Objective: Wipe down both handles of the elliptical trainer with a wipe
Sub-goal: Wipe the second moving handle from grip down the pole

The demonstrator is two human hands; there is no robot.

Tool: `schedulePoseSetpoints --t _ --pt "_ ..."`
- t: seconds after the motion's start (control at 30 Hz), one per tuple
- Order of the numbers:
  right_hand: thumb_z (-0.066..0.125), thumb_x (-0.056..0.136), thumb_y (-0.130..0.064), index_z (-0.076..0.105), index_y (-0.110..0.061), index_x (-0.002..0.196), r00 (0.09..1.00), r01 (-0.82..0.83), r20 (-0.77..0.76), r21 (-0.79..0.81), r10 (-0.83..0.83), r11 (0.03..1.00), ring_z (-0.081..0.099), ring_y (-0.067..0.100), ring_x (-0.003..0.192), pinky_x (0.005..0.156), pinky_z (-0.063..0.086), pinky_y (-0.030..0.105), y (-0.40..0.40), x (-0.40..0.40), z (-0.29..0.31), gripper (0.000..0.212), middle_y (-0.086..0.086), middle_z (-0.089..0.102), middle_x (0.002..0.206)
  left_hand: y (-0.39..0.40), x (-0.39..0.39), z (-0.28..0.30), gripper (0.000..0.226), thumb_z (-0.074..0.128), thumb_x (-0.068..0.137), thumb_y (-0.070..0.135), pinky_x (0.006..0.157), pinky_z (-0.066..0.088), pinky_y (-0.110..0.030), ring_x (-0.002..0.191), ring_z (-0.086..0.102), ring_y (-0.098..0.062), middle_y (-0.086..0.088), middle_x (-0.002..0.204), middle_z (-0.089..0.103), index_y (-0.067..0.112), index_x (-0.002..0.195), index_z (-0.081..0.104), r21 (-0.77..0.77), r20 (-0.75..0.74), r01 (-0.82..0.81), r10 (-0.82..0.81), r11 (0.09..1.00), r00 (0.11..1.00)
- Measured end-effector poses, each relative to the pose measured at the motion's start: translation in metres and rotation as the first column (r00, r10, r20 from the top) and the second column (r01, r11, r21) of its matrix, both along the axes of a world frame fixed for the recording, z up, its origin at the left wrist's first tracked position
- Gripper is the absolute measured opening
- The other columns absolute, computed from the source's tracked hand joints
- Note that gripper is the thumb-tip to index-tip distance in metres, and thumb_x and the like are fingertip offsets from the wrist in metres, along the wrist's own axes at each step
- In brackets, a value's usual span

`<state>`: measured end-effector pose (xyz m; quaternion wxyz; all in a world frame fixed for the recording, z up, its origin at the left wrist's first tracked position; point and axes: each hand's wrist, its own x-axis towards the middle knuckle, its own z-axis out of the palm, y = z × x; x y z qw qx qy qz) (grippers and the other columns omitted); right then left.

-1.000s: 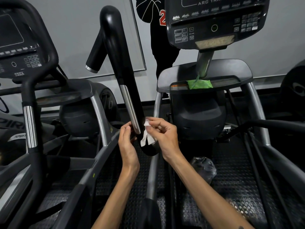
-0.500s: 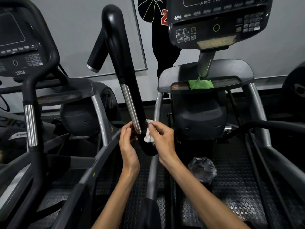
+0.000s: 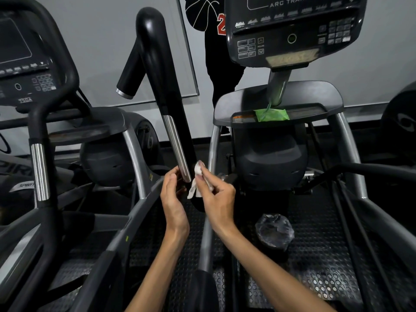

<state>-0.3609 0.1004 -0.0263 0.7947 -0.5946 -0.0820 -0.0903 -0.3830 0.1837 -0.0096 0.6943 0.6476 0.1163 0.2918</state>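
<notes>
The elliptical's left handle [image 3: 162, 70] is a tall black bar with a chrome strip [image 3: 176, 147] down its front. At the lower end of that strip my right hand [image 3: 217, 197] pinches a crumpled white wipe [image 3: 196, 176] against the handle's right side. My left hand [image 3: 174, 199] rests against the handle's left side at the same height, fingers loosely curved, holding nothing. On the right, a black bar [image 3: 371, 170] of the same machine runs sideways; its grip is out of view.
The console [image 3: 292, 30] hangs above a tray with a green wipe pack [image 3: 272, 114]. A clear-wrapped bundle [image 3: 274, 230] lies on the rubber floor. Another machine [image 3: 40, 122] stands close on the left. A person in black [image 3: 220, 64] stands by the back wall.
My right hand has slid the wipe slightly up the handle's right side. My left hand has stayed by the handle's left side.
</notes>
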Motion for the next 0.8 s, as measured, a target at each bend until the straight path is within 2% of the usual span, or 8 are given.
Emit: schedulePoseSetpoints --t 0.13,0.27,0.4,0.57,0.63,0.7,0.73,0.8 --pt "0.067 0.097 -0.014 0.073 -0.013 0.123 0.995 0.013 -0.100 0.001 -0.012 1.000 0.073 0.018 0.105 0.093 0.058 0.034 0.004 0.008 0.002 0.027 -0.007 0.078 0.106 0.001 0.000 -0.001 0.043 0.037 0.102 0.036 0.107 0.042 -0.060 0.115 0.063 -0.033 -0.013 0.117 0.071 0.011 0.123 0.066 0.011 -0.011 0.001 -0.001 1.000 1.000" --pt "0.068 0.095 -0.006 0.067 -0.012 0.130 1.000 0.004 0.000 -0.008 -0.004 1.000 0.066 0.004 0.119 0.103 0.051 0.024 0.002 0.000 0.009 0.036 -0.004 0.072 0.125 0.002 -0.001 -0.001 0.044 0.038 0.102 0.037 0.109 0.040 -0.061 0.119 0.062 -0.031 -0.011 0.120 0.071 0.011 0.125 0.066 0.025 -0.028 0.013 -0.012 1.000 1.000" --pt "0.065 0.098 -0.015 0.073 -0.024 0.122 0.999 -0.007 -0.036 -0.037 0.006 0.999 0.069 0.011 0.080 0.078 0.053 0.029 0.002 0.002 0.002 0.027 -0.003 0.078 0.087 0.001 -0.002 0.001 0.045 0.038 0.101 0.036 0.108 0.042 -0.061 0.117 0.063 -0.031 -0.012 0.119 0.071 0.009 0.125 0.065 0.014 -0.035 0.003 -0.003 1.000 0.999" --pt "0.063 0.098 -0.004 0.061 -0.010 0.137 0.999 0.001 0.032 -0.077 0.002 0.997 0.060 0.001 0.127 0.108 0.046 0.020 0.004 -0.007 0.012 0.039 -0.004 0.066 0.135 0.000 -0.002 0.000 0.044 0.038 0.102 0.034 0.109 0.042 -0.059 0.117 0.063 -0.031 -0.012 0.119 0.071 0.008 0.126 0.064 0.019 -0.038 0.004 -0.003 1.000 0.999" --pt "0.062 0.100 -0.011 0.066 -0.016 0.134 1.000 0.004 0.013 -0.130 -0.002 0.991 0.069 0.005 0.108 0.095 0.054 0.023 0.001 -0.008 0.004 0.034 -0.006 0.076 0.113 -0.001 -0.003 0.001 0.044 0.037 0.102 0.035 0.109 0.042 -0.058 0.118 0.063 -0.030 -0.009 0.119 0.071 0.010 0.126 0.064 0.021 -0.045 -0.003 0.004 1.000 0.999" --pt "0.058 0.102 -0.020 0.076 -0.024 0.120 0.997 0.026 -0.068 -0.164 -0.038 0.986 0.059 0.008 0.069 0.068 0.051 0.030 0.002 -0.005 0.003 0.025 0.002 0.067 0.070 -0.002 -0.004 0.002 0.044 0.037 0.101 0.036 0.108 0.044 -0.057 0.116 0.064 -0.029 -0.009 0.119 0.071 0.011 0.126 0.064 0.017 -0.049 -0.004 0.005 1.000 0.999" --pt "0.057 0.103 -0.021 0.077 -0.025 0.117 0.994 0.049 -0.085 -0.178 -0.065 0.983 0.052 0.006 0.063 0.064 0.047 0.028 0.005 -0.005 0.006 0.025 0.000 0.059 0.064 -0.002 -0.004 0.002 0.044 0.037 0.102 0.035 0.107 0.044 -0.056 0.116 0.064 -0.028 -0.009 0.118 0.071 0.011 0.126 0.064 0.019 -0.050 -0.003 0.004 1.000 0.999" --pt "0.058 0.102 -0.018 0.071 -0.024 0.128 0.992 0.102 -0.054 -0.188 -0.114 0.977 0.061 -0.005 0.080 0.076 0.049 0.015 0.010 -0.014 0.014 0.029 -0.015 0.067 0.083 -0.003 -0.004 0.003 0.043 0.037 0.101 0.034 0.107 0.045 -0.055 0.115 0.064 -0.029 -0.011 0.117 0.071 0.010 0.124 0.065 0.025 -0.045 -0.002 0.003 1.000 0.999"
